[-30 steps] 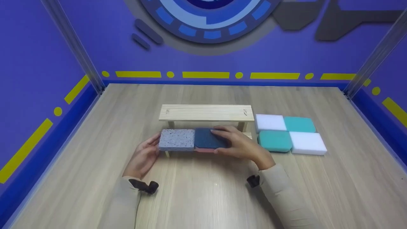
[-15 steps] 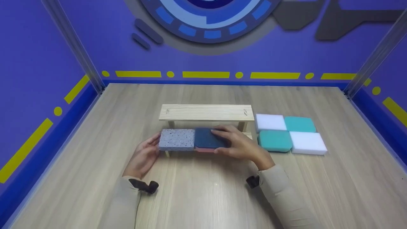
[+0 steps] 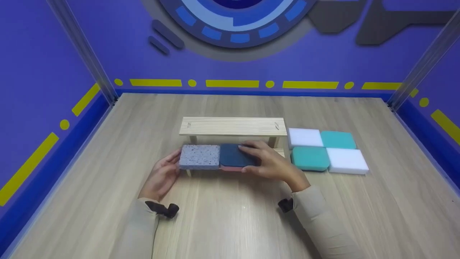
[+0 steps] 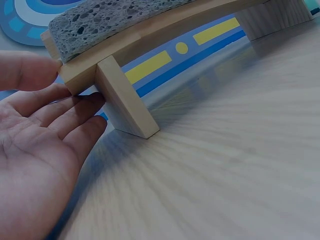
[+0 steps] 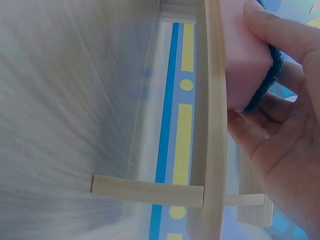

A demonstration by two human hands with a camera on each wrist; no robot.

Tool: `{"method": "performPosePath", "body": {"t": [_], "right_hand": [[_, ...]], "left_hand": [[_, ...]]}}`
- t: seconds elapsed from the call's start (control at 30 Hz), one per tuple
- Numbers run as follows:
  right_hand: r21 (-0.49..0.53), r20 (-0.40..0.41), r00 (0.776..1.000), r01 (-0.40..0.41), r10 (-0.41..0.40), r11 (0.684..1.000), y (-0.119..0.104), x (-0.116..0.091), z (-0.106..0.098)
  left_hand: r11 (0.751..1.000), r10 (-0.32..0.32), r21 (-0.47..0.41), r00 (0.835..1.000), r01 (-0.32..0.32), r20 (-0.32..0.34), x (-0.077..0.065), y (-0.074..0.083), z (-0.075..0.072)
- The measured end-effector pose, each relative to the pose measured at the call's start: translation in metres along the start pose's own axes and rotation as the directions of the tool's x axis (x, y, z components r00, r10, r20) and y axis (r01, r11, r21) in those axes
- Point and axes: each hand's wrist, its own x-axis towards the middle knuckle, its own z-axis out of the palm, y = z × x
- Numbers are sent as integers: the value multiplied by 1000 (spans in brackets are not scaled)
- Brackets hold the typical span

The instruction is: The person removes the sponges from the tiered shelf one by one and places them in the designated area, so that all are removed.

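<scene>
A two-tier wooden stand [image 3: 233,126] rises in the middle of the table. On its front step lies a grey speckled pumice-like block [image 3: 199,157], at the left end. Against its right side sits a pink sponge [image 5: 246,60] topped by a dark blue scouring pad [image 3: 233,154]. My right hand [image 3: 267,162] grips this sponge, thumb on the near side and fingers over the far side. At the stand's left end, my left hand [image 3: 163,176] has its thumb at the step's upper corner and its fingers [image 4: 75,112] under the edge, beside the block.
Right of the stand, two white sponges [image 3: 305,137] [image 3: 348,160] and two green ones [image 3: 338,139] [image 3: 310,158] lie flat in a checkered square. Blue walls [image 3: 233,68] with yellow marks border the wooden table [image 3: 222,216]. Each wrist carries a small black camera [image 3: 172,211].
Both hands, the block and the sponge keep their places. Only a very slight shift of the whole head view shows.
</scene>
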Motion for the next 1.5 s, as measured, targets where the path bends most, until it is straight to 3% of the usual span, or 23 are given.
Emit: {"method": "performPosePath", "body": {"t": [0.3, 0.77, 1.5], "right_hand": [[-10, -7, 1000, 2, -2, 1000, -1, 0, -2], [-10, -46, 998, 45, -45, 999, -1, -2, -2], [14, -40, 998, 38, -38, 999, 2, -13, -19]], "left_hand": [[1000, 12, -2, 1000, -12, 4, 1, 1, 1], [999, -32, 31, 999, 33, -19, 1, 3, 4], [999, -16, 31, 1000, 15, 24, 0, 3, -1]]}}
